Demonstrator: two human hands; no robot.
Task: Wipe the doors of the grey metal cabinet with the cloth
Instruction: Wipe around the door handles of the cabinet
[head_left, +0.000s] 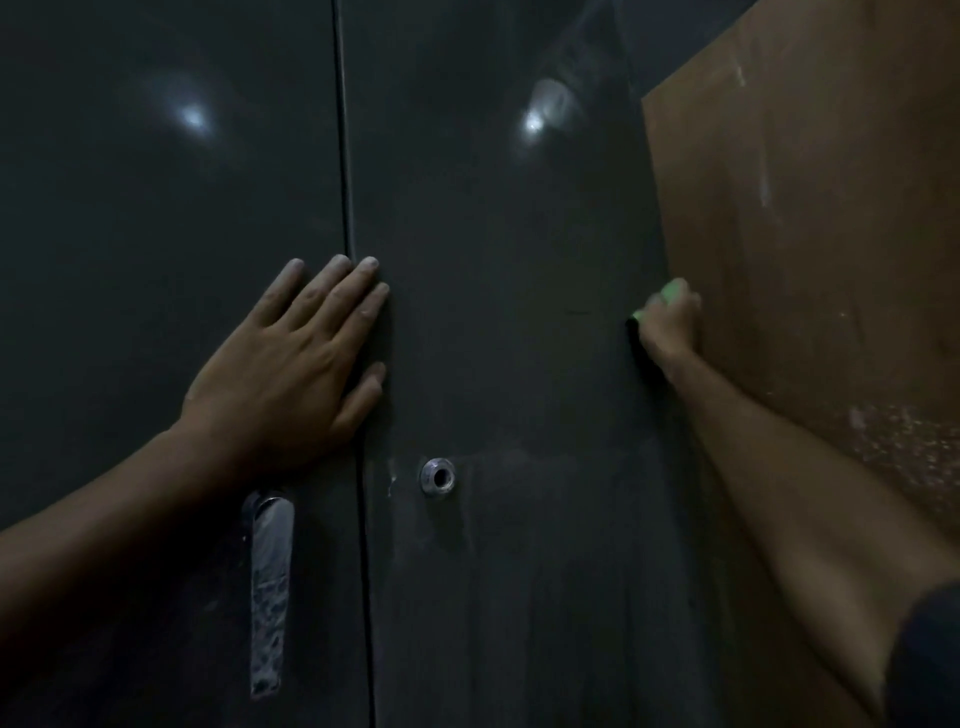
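The grey metal cabinet fills the view with two shut doors, the left door (156, 234) and the right door (493, 260), split by a vertical seam. My left hand (291, 364) lies flat with fingers spread across the seam, just above the handle. My right hand (667, 325) is closed on a light green cloth (672, 291) and presses it against the right edge of the right door. Most of the cloth is hidden inside the fist.
A chrome lever handle (270, 592) hangs on the left door below my left hand. A round keyhole (439, 475) sits on the right door. A brown board (810, 234) with white smears stands right beside the cabinet's right edge.
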